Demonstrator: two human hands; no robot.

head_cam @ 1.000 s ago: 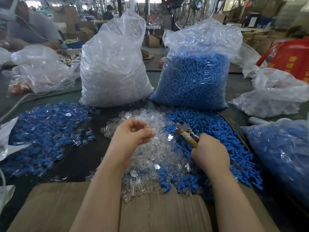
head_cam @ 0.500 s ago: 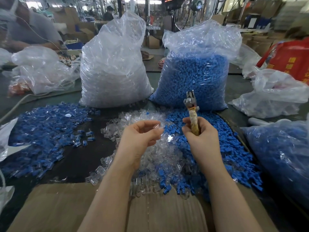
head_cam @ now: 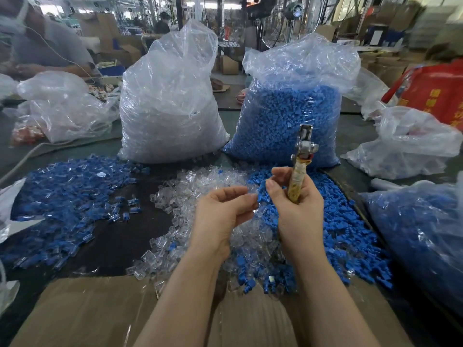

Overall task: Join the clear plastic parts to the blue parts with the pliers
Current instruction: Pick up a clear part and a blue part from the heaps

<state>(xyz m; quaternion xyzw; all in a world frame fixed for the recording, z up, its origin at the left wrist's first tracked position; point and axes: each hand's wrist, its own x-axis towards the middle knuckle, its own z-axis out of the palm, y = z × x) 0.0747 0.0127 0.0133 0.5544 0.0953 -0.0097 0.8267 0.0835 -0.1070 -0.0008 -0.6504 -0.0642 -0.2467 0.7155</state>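
Faintly, "SJ 01" label (head_cam: 193, 113) on clear-parts bag (head_cam: 170, 103).

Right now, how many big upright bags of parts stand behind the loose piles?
2: a clear-parts bag on the left, a blue-parts bag on the right, side by side. Smaller slumped bags at both edges aren't counted.

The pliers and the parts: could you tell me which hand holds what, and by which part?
The right hand grips the pliers by the taped handles, head up. The left hand pinches something at its fingertips; what it is cannot be told.
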